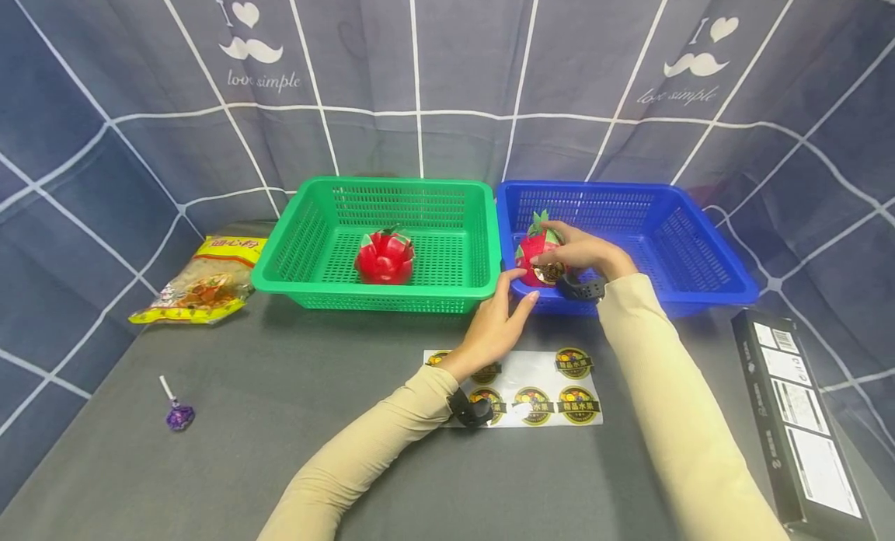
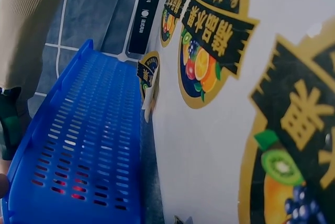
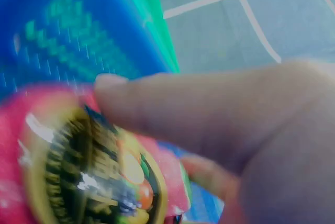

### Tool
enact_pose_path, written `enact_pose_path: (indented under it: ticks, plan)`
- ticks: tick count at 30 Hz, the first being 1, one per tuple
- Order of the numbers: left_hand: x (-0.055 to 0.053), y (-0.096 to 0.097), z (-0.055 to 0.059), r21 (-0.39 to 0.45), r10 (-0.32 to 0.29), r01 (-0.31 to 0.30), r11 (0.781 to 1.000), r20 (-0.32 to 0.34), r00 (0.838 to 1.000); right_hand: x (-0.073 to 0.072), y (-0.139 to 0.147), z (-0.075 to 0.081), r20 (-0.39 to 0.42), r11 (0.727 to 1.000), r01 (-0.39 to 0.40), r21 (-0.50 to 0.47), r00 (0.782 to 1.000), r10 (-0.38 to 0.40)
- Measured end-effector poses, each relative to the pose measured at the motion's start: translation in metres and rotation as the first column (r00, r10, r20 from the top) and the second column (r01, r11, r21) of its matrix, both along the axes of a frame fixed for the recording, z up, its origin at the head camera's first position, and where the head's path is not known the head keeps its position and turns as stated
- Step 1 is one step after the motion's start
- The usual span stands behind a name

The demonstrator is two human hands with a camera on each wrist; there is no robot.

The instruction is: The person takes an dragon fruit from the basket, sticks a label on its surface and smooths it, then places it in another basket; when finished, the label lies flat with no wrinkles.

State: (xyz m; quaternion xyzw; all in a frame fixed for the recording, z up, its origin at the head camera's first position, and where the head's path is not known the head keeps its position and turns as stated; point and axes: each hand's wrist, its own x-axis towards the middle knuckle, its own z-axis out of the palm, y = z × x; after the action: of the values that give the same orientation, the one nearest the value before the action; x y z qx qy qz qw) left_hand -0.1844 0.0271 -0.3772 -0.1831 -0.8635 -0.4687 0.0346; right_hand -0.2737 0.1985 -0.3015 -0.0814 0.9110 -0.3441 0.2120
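Note:
A pink dragon fruit [image 1: 529, 251] with green leafy tips sits at the left end of the blue basket [image 1: 706, 292]. My right hand [image 1: 583, 249] holds it from above and the right, thumb and fingers around its side. On its front is a round black-and-gold sticker [image 3: 104, 177], seen large in the right wrist view. My left hand [image 1: 492, 327] is at the blue basket's front left corner, its extended thumb and index finger touching the rim. Beneath the left wrist lies a white sheet of fruit stickers [image 1: 517, 370], also close up in the left wrist view.
Left of the blue basket stands a green basket [image 1: 370, 300] holding a glossy red fruit [image 1: 384, 260]. A yellow food packet [image 1: 210, 284] leans at the far left, with a purple lollipop [image 1: 179, 415] nearer. A long black box [image 1: 797, 417] lies at the right.

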Motion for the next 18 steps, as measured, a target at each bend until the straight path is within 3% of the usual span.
enact_pose_path:
  ticks: [7, 11, 18]
  plan:
    - [0.0, 0.001, 0.001, -0.002, 0.023, -0.023, 1.0, -0.019, 1.0, 0.006, -0.002, -0.003, 0.016, 0.998, -0.013, -0.067, 1.0, 0.015]
    - [0.002, 0.001, 0.001, -0.008, 0.026, -0.026, 1.0, 0.0, 1.0, 0.009, -0.003, -0.003, 0.025, 0.993, 0.024, -0.119, 0.999, -0.021]
    - [0.007, -0.003, 0.001, 0.023, -0.037, 0.036, 0.999, 0.062, 0.997, 0.015, -0.007, -0.004, -0.047, 0.983, 0.107, -0.147, 0.992, -0.115]
